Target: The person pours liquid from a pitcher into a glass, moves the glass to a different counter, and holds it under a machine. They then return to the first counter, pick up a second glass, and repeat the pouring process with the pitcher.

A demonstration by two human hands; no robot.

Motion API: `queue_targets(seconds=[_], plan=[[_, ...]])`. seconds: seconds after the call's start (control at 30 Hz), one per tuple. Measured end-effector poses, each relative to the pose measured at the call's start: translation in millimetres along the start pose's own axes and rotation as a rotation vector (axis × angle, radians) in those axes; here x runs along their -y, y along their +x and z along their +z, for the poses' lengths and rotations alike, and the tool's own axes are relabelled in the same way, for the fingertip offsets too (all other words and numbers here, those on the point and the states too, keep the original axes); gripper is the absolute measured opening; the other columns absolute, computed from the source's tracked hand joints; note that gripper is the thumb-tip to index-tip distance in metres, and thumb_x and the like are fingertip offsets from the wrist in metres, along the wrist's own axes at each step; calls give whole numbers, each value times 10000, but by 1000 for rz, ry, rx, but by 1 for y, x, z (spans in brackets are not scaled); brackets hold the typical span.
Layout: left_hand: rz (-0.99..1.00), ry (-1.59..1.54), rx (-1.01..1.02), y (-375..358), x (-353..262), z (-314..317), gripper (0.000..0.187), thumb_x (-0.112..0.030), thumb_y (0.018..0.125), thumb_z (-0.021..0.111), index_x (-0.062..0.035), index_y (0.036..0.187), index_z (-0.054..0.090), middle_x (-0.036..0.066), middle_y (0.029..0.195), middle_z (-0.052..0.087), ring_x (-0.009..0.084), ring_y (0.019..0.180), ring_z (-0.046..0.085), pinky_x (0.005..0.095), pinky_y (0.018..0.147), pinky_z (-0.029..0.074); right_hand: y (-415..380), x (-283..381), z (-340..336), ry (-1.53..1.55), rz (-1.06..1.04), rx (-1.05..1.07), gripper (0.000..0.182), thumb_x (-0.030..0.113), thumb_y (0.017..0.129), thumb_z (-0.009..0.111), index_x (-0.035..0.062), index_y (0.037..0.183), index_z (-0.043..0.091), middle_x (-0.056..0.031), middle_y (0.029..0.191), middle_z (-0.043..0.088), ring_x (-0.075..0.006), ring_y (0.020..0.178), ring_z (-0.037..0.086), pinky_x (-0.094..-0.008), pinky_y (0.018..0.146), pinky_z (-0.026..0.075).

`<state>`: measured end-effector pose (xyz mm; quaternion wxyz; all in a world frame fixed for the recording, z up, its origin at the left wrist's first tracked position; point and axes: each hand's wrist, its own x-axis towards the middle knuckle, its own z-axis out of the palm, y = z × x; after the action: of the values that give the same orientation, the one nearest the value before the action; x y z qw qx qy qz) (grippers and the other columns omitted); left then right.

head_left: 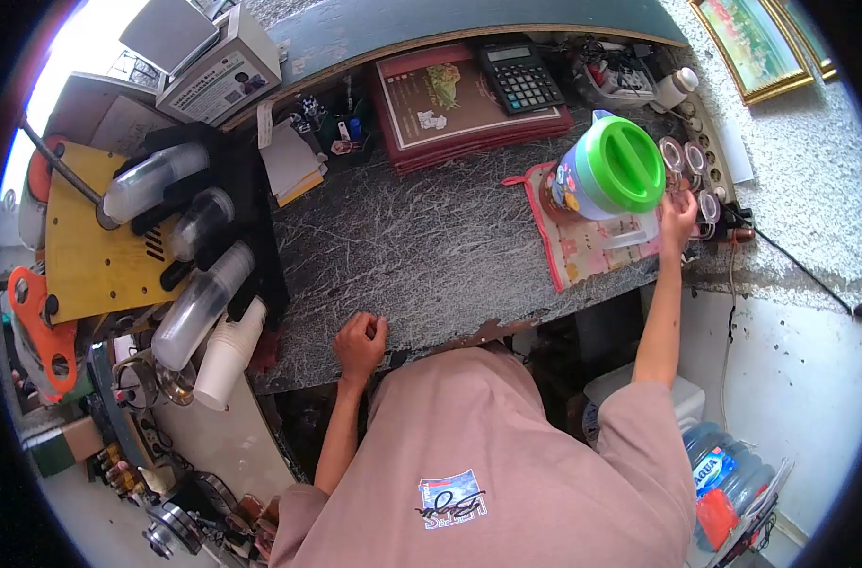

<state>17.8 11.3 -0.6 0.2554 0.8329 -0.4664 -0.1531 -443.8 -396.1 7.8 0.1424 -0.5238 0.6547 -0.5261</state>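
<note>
My left hand [360, 345] rests at the front edge of the dark, worn table [403, 256], its fingers curled in with nothing visible in them. My right hand [676, 225] is reached out to the right side of the table, beside several small glass mugs [672, 155]. Its fingers are bent together against the lower part of the mugs; what they grip is partly hidden. Just left of that hand, a plastic pitcher with a green lid [626, 166] stands on a pink patterned cloth [582, 254]. A small clear object [626, 237] lies on the cloth near the pitcher.
A calculator [521, 78] sits on red folders [450, 104] at the back. Beyond the pitcher are a filled plastic bin [615, 80] and a white bottle [675, 89]. Cup dispensers [204, 303] and stacked paper cups [230, 358] stand left. A black cable [800, 270] runs along the right wall.
</note>
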Motion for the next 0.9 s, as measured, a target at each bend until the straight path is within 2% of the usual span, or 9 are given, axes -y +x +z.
queue_targets(seconds=[0.1,0.17,0.2,0.3,0.37,0.43,0.6,0.67,0.9], plan=[[-4,2,-6,1,-3,-1,202,-200,862,697,-75,738,597,63,672,587,278,617,611,421,547,455,46,-39,13,-182,33,75,471,245,822,790,-41,1162,633,-102,1005,696,-195,901,650,-309,847,496],[-14,3,-8,1,-2,0,208,-200,864,696,-72,735,596,62,677,593,279,620,614,421,547,455,68,-71,22,100,294,293,474,245,805,805,-31,1152,638,-98,1015,698,-188,906,645,-293,818,490],[-14,-1,-5,1,-1,0,213,-200,866,696,-70,732,594,62,681,598,280,622,617,421,547,456,68,-70,22,143,304,289,295,110,865,710,1,1128,633,-65,1003,691,-138,851,646,-288,786,512],[-2,-7,-11,0,1,1,219,-200,872,693,-64,732,593,67,684,600,285,623,620,424,548,457,77,-87,19,243,355,429,249,146,858,724,7,1061,680,-59,963,704,-122,842,651,-280,774,508],[1,-2,-18,-2,2,2,220,-198,875,690,-62,733,592,71,685,599,288,624,620,424,550,457,57,-54,12,-56,289,362,267,234,848,744,9,989,722,-96,884,719,-158,829,662,-304,762,499],[8,-2,-30,0,3,3,221,-197,878,687,-60,735,592,76,686,598,290,625,620,425,552,457,21,4,0,-331,142,188,370,366,805,816,22,750,691,0,674,652,-83,636,564,-276,602,446],[22,-43,-21,-3,5,2,214,-196,889,678,-55,751,595,84,711,606,294,638,623,425,563,460,-58,10,-61,-126,-7,34,362,331,841,794,-7,962,750,-54,827,715,-113,726,643,-272,709,504],[37,-47,-17,-2,5,-1,214,-196,889,678,-52,754,595,82,718,610,294,640,623,422,564,462,-97,26,-89,98,239,-13,373,262,875,773,-13,1120,719,-80,968,720,-136,784,672,-253,749,528],[50,-338,129,0,-16,-11,177,-193,852,736,-41,815,651,83,768,648,238,706,664,375,636,513,-235,103,-140,551,558,-43,358,230,936,698,-36,1167,636,-118,1089,697,-245,863,728,-296,693,609]])
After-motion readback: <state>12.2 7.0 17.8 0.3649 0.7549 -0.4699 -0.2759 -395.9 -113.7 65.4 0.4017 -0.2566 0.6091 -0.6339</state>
